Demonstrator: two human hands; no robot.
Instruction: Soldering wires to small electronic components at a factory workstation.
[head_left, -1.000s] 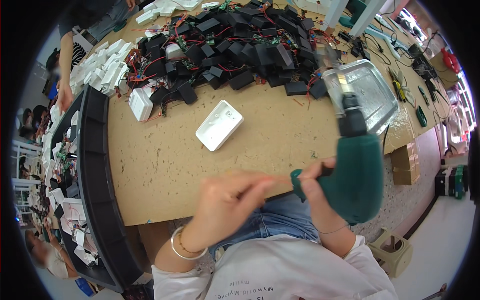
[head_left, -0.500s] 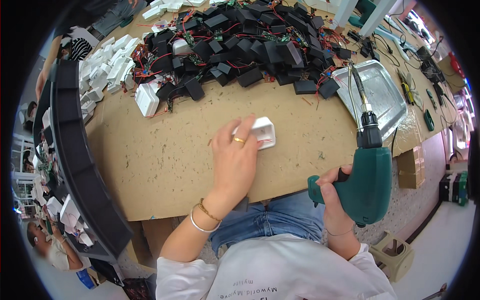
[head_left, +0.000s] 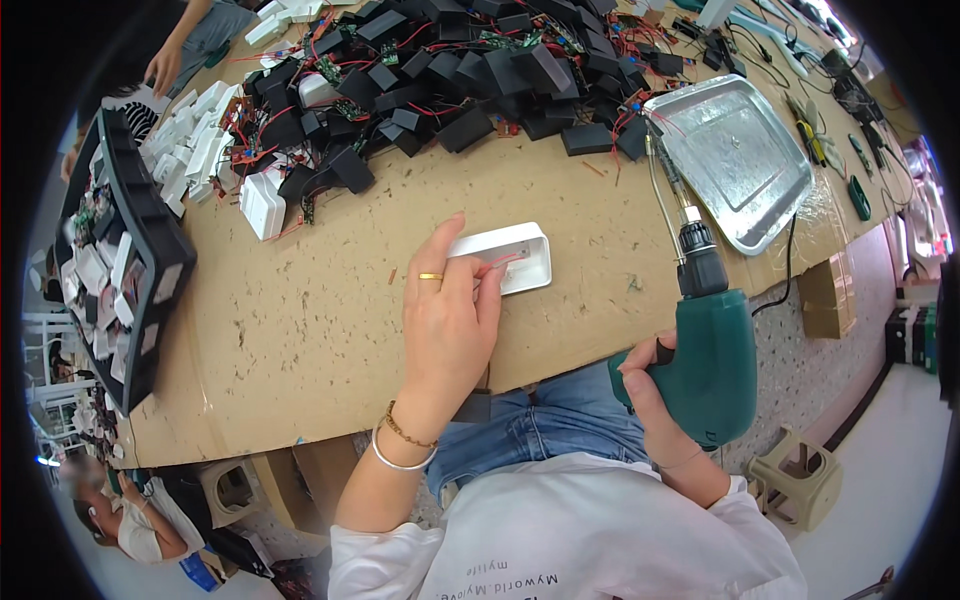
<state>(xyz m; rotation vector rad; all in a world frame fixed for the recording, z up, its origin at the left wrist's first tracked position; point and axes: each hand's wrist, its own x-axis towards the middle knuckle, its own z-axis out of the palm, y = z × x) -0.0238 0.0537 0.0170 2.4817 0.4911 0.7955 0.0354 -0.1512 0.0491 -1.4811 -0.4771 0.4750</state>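
- Your left hand (head_left: 445,325) is over the white case (head_left: 530,272); its index finger is stretched out by the case's left end, while the thumb and curled fingers draw close together, by the look of it pinching the red wire (head_left: 508,259).
- That case lies open side up on the tabletop (head_left: 300,340), near the middle, between you and the black boxes (head_left: 467,129) heaped on the far side.
- Your right hand (head_left: 650,388) is wrapped around the handle of the green tool (head_left: 713,370), fingers closed on it, with the thin metal nose pointing far, close to the left rim of the metal tray (head_left: 745,175). Whether the trigger is pressed, you cannot tell from here.
- The case should be light, stiff and a bit slippery, so it may slide; steady it by an outer wall.
- The wire looks thin and bendy; take it lightly by its covered length, as a tug could strain it.
- The tool is probably the heavy piece; keep to its handle, clear of the nose, which may be hot.
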